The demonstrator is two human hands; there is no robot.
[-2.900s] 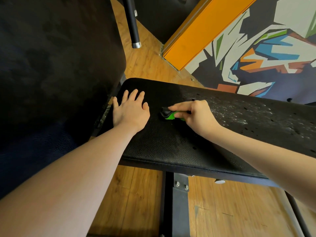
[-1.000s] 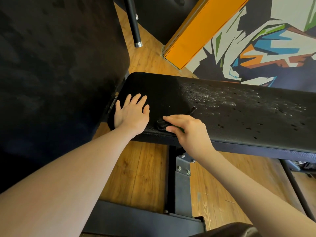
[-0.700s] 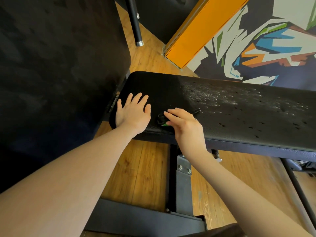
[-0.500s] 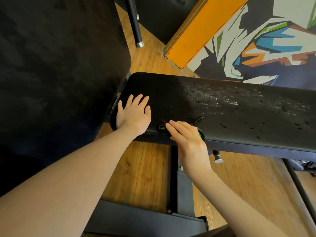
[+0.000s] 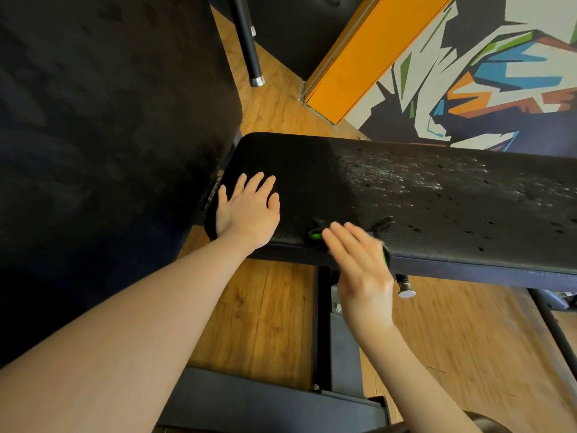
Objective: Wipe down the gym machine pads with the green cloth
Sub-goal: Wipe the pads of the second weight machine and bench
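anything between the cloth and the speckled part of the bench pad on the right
Nothing visible. The green cloth sits under the right hand at the bench pad's near edge; the pad surface runs bare rightward. The left hand rests flat on the opposite side.

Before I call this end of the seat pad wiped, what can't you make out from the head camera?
- Green cloth: mostly hidden under the right hand.
- Right hand's grip: motion-blurred, unclear.
- Seat pad: right end cut off by the frame edge.
- Back pad: too dark to judge.
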